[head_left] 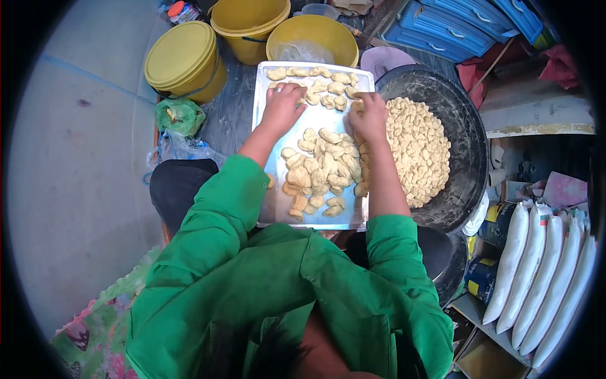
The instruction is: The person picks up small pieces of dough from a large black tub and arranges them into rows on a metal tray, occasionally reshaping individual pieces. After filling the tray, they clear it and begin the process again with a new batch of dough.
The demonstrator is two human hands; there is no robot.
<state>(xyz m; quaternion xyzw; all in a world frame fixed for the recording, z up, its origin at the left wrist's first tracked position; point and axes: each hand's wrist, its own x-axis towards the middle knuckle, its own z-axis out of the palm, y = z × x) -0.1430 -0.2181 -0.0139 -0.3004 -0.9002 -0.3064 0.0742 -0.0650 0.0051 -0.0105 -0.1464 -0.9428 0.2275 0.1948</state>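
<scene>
A pale metal tray (314, 120) in front of me carries pale, curved nuts that look like cashews. A loose pile of cashew nuts (323, 163) covers its near half, and spaced-out nuts (334, 87) lie along the far end. My left hand (283, 112) is palm down over the far left of the tray, fingers apart among the nuts. At the far right edge, my right hand (371, 117) has its fingers bent around a nut, partly hidden by the hand. Beside the tray, a wide black basin (466, 136) holds many smaller-looking nuts (416, 148).
Behind the tray stand a lidded yellow bucket (182, 58), an open yellow bucket (250, 16) and a yellow tub (344, 45). A green plastic bag (180, 117) lies at left. Blue drawers (442, 28) stand at the back right; long white packs (536, 271) lean at right.
</scene>
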